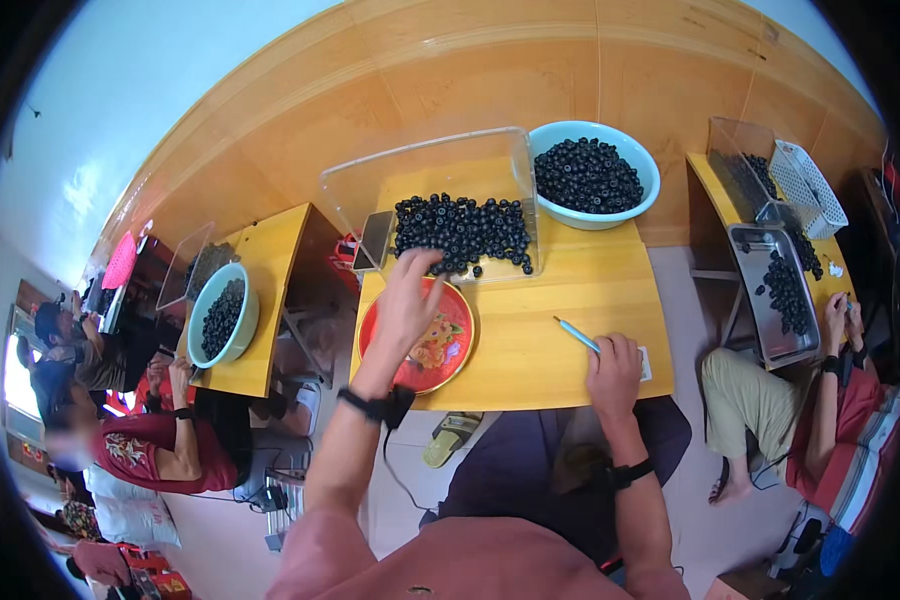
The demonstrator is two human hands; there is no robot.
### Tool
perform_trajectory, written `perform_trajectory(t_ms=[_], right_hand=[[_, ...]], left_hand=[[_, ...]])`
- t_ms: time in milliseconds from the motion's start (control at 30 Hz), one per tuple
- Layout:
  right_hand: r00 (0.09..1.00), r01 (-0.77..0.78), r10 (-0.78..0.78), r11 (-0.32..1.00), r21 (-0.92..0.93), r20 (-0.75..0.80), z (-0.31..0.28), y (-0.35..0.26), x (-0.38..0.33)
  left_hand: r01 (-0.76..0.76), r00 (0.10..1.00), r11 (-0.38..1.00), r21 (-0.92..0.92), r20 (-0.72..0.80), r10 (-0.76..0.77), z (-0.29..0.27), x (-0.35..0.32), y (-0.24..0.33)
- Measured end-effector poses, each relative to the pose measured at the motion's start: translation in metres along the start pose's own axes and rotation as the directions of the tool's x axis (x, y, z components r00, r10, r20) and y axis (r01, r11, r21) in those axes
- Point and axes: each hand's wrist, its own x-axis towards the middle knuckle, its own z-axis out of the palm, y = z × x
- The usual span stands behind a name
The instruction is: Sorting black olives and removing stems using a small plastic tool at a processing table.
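1. My left hand [407, 300] is over the upper left of the red round tray [448, 375], fingers loosely bent, thumb standing apart from the forefinger. I see nothing gripped between those two; what the curled fingers may cover, I cannot tell.
2. The pile of dark round beads [460, 228] lies just beyond my left fingertips, inside a clear plastic bin [425, 150]; a few beads sit near its front edge.
3. My right hand [615, 375] is closed around a light-blue pen-like tool [577, 335], its tip pointing up and left, well apart from the beads. A white card [645, 363] lies just beside that hand.
4. The bin's clear walls stand around the pile at the back and right. A phone [374, 240] is by its left side.
5. A pale-blue bowl [653, 185] full of similar beads stands right of the bin, on my yellow table [530, 340].
6. To my right, a co-worker's hands [842, 318] are near a metal tray [753, 265] holding more dark beads.
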Motion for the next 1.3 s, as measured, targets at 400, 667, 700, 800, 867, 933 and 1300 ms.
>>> perform_trajectory(t_ms=[400, 667, 700, 800, 867, 933, 1300], right_hand=[[0.995, -0.097, 0.097, 0.995, 0.017, -0.019, 0.005, -0.028, -0.013], [0.997, -0.067, 0.067, 0.998, 0.003, -0.037, 0.002, -0.029, -0.007], [0.997, -0.075, 0.075, 0.997, 0.000, -0.031, 0.002, -0.029, -0.007], [0.997, -0.077, 0.077, 0.997, 0.006, -0.024, 0.002, -0.029, -0.004], [0.997, -0.063, 0.062, 0.998, -0.003, -0.051, 0.002, -0.028, -0.004], [0.996, -0.067, 0.067, 0.998, 0.002, -0.051, 0.001, -0.029, -0.004], [0.998, -0.065, 0.065, 0.998, 0.001, -0.010, 0.005, -0.027, -0.007]], left_hand=[[0.295, 0.920, 0.904, 0.310, 0.162, -0.356, 0.117, 0.098, -0.020], [0.209, 0.955, 0.942, 0.264, 0.150, -0.254, 0.147, 0.063, -0.012], [0.208, 0.957, 0.947, 0.245, 0.150, -0.249, 0.148, 0.058, -0.008], [0.180, 0.955, 0.959, 0.218, 0.195, -0.224, 0.144, 0.057, -0.004], [0.168, 0.953, 0.960, 0.222, 0.213, -0.216, 0.142, 0.050, 0.003], [0.148, 0.947, 0.973, 0.179, 0.257, -0.191, 0.138, 0.045, 0.007], [0.008, 0.968, 0.994, 0.111, 0.247, -0.035, 0.119, -0.017, 0.038]])
